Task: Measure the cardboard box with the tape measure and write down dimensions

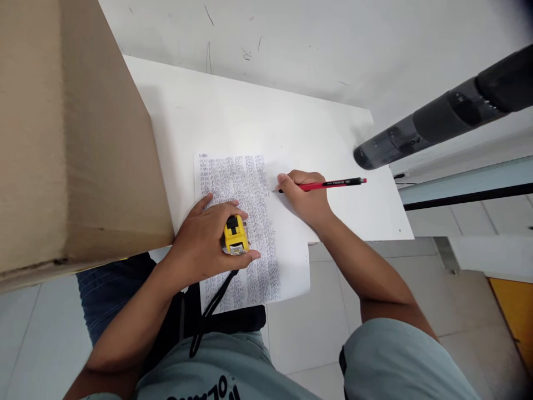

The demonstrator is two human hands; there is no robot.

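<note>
My left hand (206, 239) is closed around a yellow tape measure (236, 233) with a black button and a black wrist strap (216, 297) hanging toward my lap. That hand rests on a sheet of paper (291, 278) covered in dense columns of handwriting. Between the thumb and fingers of my right hand (308, 197) is a red and black pencil-like pen (333, 184); whether it is a pen or a mechanical pencil I cannot tell. Its tip is at the right edge of the writing, around the sheet's upper half. The paper's lower part hangs over the table's near edge.
A big cardboard box (112, 139) stands on the left of the white table (353, 211). At the right, a dark cylindrical object (433, 119) reaches in over the tabletop. Behind is a white wall (300, 50) with pen marks. Tiled floor (320, 311) shows below.
</note>
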